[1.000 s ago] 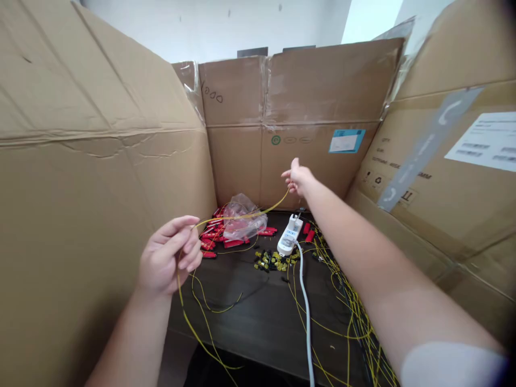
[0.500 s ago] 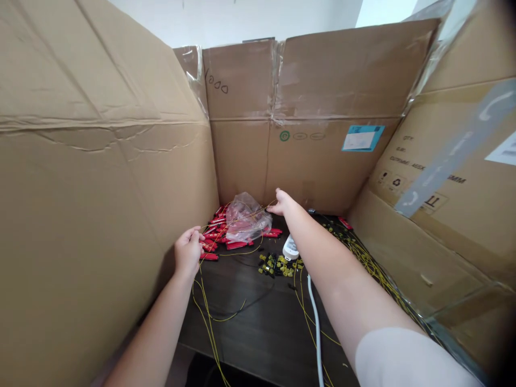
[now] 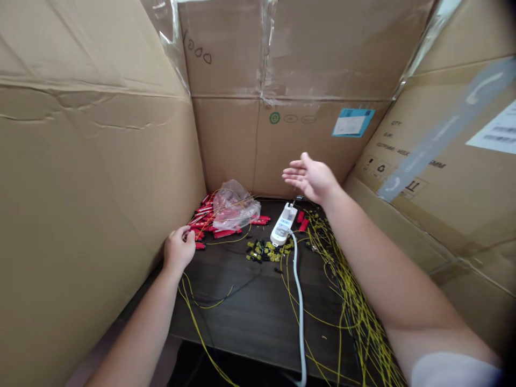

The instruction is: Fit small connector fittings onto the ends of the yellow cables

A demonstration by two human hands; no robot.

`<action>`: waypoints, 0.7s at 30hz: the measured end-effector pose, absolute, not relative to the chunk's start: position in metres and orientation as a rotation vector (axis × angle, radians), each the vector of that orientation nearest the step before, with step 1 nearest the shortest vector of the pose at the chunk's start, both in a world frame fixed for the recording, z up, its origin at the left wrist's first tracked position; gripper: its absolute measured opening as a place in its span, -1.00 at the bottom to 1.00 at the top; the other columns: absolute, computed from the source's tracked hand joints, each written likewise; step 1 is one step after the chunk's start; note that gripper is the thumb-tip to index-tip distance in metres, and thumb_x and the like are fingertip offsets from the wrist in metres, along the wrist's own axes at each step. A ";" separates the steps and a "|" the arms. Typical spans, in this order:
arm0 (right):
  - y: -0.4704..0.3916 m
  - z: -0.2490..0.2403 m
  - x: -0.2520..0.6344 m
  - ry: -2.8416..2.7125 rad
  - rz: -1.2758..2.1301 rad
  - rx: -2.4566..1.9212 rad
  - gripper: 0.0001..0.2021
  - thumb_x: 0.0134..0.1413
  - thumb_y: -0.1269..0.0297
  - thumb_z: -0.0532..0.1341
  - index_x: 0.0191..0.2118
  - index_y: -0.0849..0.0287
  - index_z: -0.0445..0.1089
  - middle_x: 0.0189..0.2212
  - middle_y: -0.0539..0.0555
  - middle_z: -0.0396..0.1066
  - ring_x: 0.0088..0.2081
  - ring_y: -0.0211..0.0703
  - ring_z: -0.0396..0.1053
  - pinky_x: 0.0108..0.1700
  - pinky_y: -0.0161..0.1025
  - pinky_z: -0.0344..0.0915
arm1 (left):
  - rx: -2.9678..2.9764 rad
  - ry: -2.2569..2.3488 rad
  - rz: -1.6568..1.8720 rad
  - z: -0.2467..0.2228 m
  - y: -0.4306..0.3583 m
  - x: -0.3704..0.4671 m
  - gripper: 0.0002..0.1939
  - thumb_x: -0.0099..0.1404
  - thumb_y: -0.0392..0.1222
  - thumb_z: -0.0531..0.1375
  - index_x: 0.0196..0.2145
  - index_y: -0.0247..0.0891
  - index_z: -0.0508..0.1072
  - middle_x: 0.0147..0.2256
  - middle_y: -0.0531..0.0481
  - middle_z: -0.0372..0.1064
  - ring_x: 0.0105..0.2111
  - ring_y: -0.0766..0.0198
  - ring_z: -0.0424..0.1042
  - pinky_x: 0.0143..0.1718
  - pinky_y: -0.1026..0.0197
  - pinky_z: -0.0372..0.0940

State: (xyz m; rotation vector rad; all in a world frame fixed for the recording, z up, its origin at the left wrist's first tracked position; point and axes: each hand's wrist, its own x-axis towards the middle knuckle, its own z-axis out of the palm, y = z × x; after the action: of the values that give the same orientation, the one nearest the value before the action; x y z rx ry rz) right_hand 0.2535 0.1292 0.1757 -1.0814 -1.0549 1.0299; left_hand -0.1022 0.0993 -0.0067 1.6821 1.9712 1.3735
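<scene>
My left hand [image 3: 180, 248] is closed in a pinch on a thin yellow cable [image 3: 189, 309], whose strands hang below it past the table's front edge. Beside its fingertips lies a heap of red pieces with black ends [image 3: 205, 217], partly under a clear plastic bag [image 3: 236, 207]. My right hand [image 3: 311, 177] is raised above the back of the table, fingers stretched out and apart, with nothing seen in it. Beneath and left of that hand is a white power strip [image 3: 284, 224]. Small yellow and black parts [image 3: 264, 251] lie scattered in front of the strip.
Cardboard walls stand at the left [image 3: 100, 177], the back [image 3: 229, 145] and the right [image 3: 427, 215]. Many yellow cables [image 3: 363, 312] spread down the right side under my forearm. A white cord [image 3: 300, 306] runs from the strip over the dark table's [image 3: 237, 317] front edge.
My right hand has moved up and to the right, its fingers now spread. My left hand stays near the red heap. The camera has tilted down, showing more of the yellow cables and strip.
</scene>
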 end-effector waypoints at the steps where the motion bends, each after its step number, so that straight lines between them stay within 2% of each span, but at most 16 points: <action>1: 0.116 0.177 0.267 -1.053 0.982 -1.057 -0.59 0.26 -0.02 -0.01 -0.26 0.28 0.31 -0.40 0.16 0.43 -0.36 -0.22 0.45 -0.24 -0.24 0.45 | 1.839 2.040 1.317 -0.007 0.097 -0.100 -0.67 0.17 -0.11 0.12 -0.18 -0.31 0.51 -0.21 -0.24 0.42 -0.14 0.01 0.39 -0.01 -0.03 0.24; 4: 0.088 0.165 0.307 -0.985 0.838 -1.109 -0.67 0.27 0.09 0.03 -0.34 0.27 0.31 -0.50 0.08 0.38 -0.49 -0.29 0.40 -0.38 -0.30 0.43 | 2.131 2.178 1.269 -0.001 0.088 -0.090 -0.66 0.20 -0.10 0.13 -0.15 -0.32 0.52 -0.03 -0.34 0.28 0.06 -0.13 0.22 0.11 -0.15 0.10; 7: 0.078 0.132 0.341 -0.951 0.725 -1.394 -0.76 0.25 0.25 0.07 -0.39 0.28 0.29 -0.54 0.04 0.35 -0.56 -0.36 0.33 -0.48 -0.38 0.36 | 2.224 2.117 1.449 0.015 0.080 -0.075 -0.70 0.19 -0.13 0.16 -0.17 -0.30 0.53 0.08 -0.32 0.16 0.14 -0.16 0.09 0.15 -0.16 0.05; 9: 0.077 0.106 0.359 -0.970 0.654 -1.584 -0.80 0.21 0.31 0.11 -0.42 0.28 0.29 -0.55 0.04 0.34 -0.59 -0.39 0.29 -0.51 -0.42 0.32 | 2.313 1.910 1.608 0.028 0.077 -0.062 -0.77 0.19 -0.17 0.17 -0.23 -0.29 0.54 0.03 -0.28 0.22 0.09 -0.11 0.16 0.14 -0.12 0.08; 11: 0.078 0.083 0.373 -0.987 0.620 -1.677 -0.83 0.16 0.36 0.14 -0.44 0.29 0.30 -0.56 0.06 0.35 -0.61 -0.39 0.26 -0.55 -0.43 0.29 | 2.408 1.604 1.712 0.041 0.074 -0.046 -0.83 0.20 -0.22 0.17 -0.30 -0.28 0.53 -0.10 -0.23 0.33 -0.03 -0.01 0.28 0.08 -0.04 0.16; 14: 0.079 0.058 0.387 -1.044 0.581 -1.781 -0.90 0.08 0.42 0.16 -0.43 0.29 0.35 -0.56 0.07 0.38 -0.60 -0.36 0.27 -0.54 -0.41 0.28 | 2.521 1.178 1.657 0.050 0.072 -0.019 -0.87 0.21 -0.27 0.14 -0.35 -0.24 0.51 -0.29 -0.14 0.42 -0.21 0.12 0.36 -0.05 0.07 0.24; 18: 0.084 0.044 0.399 -1.157 0.475 -1.914 -0.91 0.00 0.44 0.17 -0.41 0.29 0.44 -0.53 0.10 0.43 -0.49 -0.24 0.38 -0.38 -0.35 0.34 | 2.598 0.955 1.450 0.037 0.072 0.012 -0.83 0.24 -0.27 0.10 -0.35 -0.24 0.51 -0.39 -0.13 0.45 -0.34 0.17 0.38 -0.17 0.13 0.26; 21: 0.092 0.041 0.408 -1.253 0.381 -1.984 -0.87 -0.03 0.42 0.19 -0.38 0.28 0.49 -0.38 0.12 0.49 -0.32 -0.17 0.43 -0.20 -0.31 0.34 | 2.570 0.974 1.425 0.018 0.073 0.021 -0.82 0.25 -0.25 0.10 -0.35 -0.23 0.52 -0.43 -0.13 0.45 -0.39 0.19 0.40 -0.22 0.16 0.27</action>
State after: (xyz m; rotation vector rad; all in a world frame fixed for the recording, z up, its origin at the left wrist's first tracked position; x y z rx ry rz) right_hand 0.4081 0.0919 0.0412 -1.9842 -1.2530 0.3811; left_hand 0.0206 0.0735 0.0182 2.5699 0.9738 1.4250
